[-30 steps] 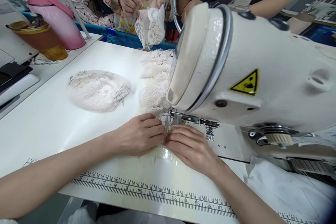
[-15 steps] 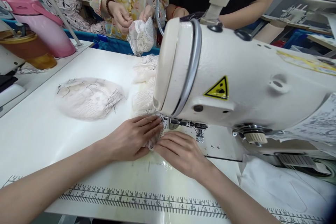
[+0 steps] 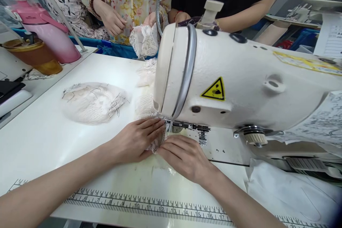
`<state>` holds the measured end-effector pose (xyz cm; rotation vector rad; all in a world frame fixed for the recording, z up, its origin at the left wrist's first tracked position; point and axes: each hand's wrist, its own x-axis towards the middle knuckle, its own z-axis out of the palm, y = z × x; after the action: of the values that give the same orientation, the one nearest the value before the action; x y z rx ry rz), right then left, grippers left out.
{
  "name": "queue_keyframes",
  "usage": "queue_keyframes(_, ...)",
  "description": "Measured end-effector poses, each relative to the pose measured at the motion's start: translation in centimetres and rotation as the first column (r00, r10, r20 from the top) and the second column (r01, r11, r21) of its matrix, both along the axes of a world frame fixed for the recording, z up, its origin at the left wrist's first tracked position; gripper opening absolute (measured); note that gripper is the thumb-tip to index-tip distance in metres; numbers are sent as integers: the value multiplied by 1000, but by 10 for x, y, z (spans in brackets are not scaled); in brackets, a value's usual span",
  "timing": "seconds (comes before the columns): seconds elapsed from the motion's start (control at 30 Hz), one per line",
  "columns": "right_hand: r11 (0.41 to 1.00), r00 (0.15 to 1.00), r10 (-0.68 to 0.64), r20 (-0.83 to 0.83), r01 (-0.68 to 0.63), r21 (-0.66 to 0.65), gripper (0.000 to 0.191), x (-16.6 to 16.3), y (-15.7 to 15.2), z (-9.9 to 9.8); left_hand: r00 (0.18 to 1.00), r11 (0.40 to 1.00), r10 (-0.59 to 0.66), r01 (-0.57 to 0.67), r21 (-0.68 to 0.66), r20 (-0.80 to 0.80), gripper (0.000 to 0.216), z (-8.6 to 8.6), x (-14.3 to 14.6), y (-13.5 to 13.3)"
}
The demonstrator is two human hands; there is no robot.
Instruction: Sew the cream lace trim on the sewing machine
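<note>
White lace fabric (image 3: 155, 145) lies at the needle area of a sewing machine (image 3: 184, 74), partly under both my hands. My left hand (image 3: 136, 137) rests flat on the lace with its fingers stretched toward the presser foot. On the near right side, my right hand (image 3: 184, 155) pinches the edge of the lace, thumb and fingers together. More lace (image 3: 145, 99) runs away behind the machine head. The needle itself is hidden by the head and my fingers.
A sheer lace piece (image 3: 93, 101) with loose dark threads lies on the left. A pink bottle (image 3: 49, 32) and brown cup (image 3: 37, 57) stand beyond it. White cloth (image 3: 283, 188) sits at right. Across the table, a person's hand (image 3: 151, 19) holds another lace piece (image 3: 145, 41).
The view has shifted slightly. The person opposite has drawn one hand away from their lace piece, leaving it in the other. My hands stay in nearly the same place on the lace.
</note>
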<state>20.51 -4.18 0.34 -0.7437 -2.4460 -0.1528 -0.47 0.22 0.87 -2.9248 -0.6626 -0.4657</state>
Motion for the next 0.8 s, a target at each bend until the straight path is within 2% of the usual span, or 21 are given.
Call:
queue_keyframes(0.2, 1000, 1000, -11, -6, 11, 19, 24, 2, 1, -3, 999, 999, 34, -33, 29, -18, 46, 0, 2, -1)
queue_keyframes(0.4, 995, 995, -94, 38, 95, -20, 26, 7, -2, -5, 996, 995, 79, -77, 60, -38, 47, -3, 5, -4)
queue_keyframes(0.8, 990, 988, -138, 72, 138, 2, 30, 14, -1, -2, 996, 991, 92, -91, 95, -7, 46, -2, 9, -6)
